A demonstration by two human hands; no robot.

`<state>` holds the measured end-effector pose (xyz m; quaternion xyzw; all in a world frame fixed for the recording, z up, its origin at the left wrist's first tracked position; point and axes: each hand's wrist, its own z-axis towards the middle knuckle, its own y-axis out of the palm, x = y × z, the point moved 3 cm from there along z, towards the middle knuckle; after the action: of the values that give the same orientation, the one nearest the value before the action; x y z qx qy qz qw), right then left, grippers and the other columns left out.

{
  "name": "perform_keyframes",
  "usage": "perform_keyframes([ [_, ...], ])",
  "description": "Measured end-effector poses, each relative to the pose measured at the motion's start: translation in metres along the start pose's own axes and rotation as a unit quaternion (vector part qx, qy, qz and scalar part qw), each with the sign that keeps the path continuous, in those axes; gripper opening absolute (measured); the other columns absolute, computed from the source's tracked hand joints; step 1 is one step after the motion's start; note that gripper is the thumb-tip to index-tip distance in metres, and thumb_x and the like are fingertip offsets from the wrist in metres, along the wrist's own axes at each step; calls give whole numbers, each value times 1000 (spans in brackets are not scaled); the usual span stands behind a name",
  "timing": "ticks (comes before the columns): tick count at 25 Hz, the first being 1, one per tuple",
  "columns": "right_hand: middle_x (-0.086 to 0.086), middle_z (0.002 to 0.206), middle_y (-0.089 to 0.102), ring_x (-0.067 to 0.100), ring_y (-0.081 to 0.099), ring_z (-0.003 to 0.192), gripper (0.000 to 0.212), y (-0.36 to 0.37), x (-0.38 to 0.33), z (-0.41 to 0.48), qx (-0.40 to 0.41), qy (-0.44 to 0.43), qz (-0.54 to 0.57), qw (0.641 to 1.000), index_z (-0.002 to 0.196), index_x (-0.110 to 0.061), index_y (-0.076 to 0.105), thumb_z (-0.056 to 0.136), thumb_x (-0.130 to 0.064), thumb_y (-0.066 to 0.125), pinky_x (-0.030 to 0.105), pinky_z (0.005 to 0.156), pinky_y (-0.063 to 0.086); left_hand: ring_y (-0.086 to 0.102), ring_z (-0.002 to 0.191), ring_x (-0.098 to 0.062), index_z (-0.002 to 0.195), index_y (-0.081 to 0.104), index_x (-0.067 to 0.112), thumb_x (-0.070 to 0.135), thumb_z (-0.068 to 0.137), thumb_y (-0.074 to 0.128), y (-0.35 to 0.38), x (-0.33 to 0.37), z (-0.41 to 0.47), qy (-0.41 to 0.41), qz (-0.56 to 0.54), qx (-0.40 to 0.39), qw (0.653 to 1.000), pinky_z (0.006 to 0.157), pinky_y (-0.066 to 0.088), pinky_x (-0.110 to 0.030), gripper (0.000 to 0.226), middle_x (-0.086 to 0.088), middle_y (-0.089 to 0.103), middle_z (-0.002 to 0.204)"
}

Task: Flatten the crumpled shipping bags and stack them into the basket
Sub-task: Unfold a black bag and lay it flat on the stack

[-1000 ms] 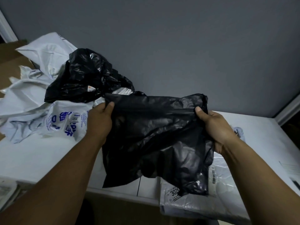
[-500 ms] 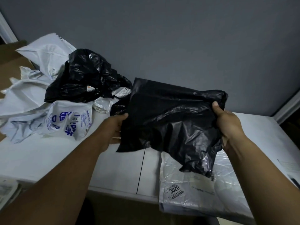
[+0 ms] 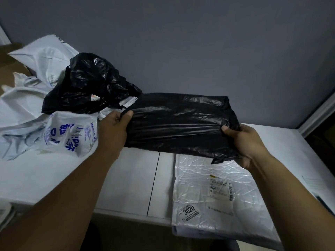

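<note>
Shipping bags of two colours are in view. Two are black: one black bag (image 3: pixel 181 124) is held up in the middle of the view, and a second, crumpled black bag (image 3: pixel 87 84) sits on the heap at ten o'clock. Of the pale ones, a single flattened silvery bag (image 3: pixel 235 223) lies at five o'clock, at the near edge of the white table (image 3: pixel 130 178). It carries one shipping label (image 3: pixel 220 191) and one sticker reading 3020 (image 3: pixel 189 211). In the heap, a white bag with blue print (image 3: pixel 68 134) lies in front, and at least two more white bags (image 3: pixel 45 57) lie behind and beside it. They overlap, so their exact number cannot be told.

Both hands have hold of the held black bag, which is stretched out wide between them above the table. The left hand (image 3: pixel 113 127) is at the bag's nine o'clock edge, with the thumb laid on top and the fingers tucked under, pinching the plastic. The right hand (image 3: pixel 244 142) is at the bag's four o'clock corner, with the thumb on top and the fingers curled beneath, gripping a bunched fold. The bag's near edge hangs just above the far end of the flattened silvery bag. Its nine o'clock end is close to the heap.

A grey wall (image 3: pixel 181 42) runs behind the table from ten to two o'clock. One cardboard box (image 3: pixel 10 66) shows at nine o'clock.
</note>
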<state>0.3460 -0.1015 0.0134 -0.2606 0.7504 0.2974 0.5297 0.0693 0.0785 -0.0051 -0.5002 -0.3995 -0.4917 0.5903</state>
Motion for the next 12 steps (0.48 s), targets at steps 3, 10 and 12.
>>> perform_keyframes([
  [3, 18, 103, 75, 33, 75, 88, 16, -3, -1, 1, -1, -29, -15, 999, 112, -1, 67, 100, -6, 57, 38, 67, 61, 48, 62, -6, 82, 62, 1, 40, 92, 64, 2, -4, 3, -20, 11, 13, 1000, 62, 40, -24, 40, 4, 54, 67],
  [10, -13, 91, 73, 9, 68, 88, 19, -12, -50, -25, 28, -352, -87, 931, 102, -24, 71, 101, -11, 57, 23, 79, 54, 63, 96, -18, 109, 59, 18, 13, 89, 68, 21, -1, -1, -87, -107, -59, 989, 89, 52, -38, 23, 1, 67, 98],
  [12, -25, 93, 67, 0, 62, 91, 26, -4, -62, -41, -34, -472, -177, 863, 104, -24, 70, 98, -2, 56, 20, 85, 47, 65, 103, -20, 111, 61, 16, 21, 94, 63, 32, 13, -8, -119, -187, -112, 969, 87, 55, -40, 18, -4, 68, 106],
])
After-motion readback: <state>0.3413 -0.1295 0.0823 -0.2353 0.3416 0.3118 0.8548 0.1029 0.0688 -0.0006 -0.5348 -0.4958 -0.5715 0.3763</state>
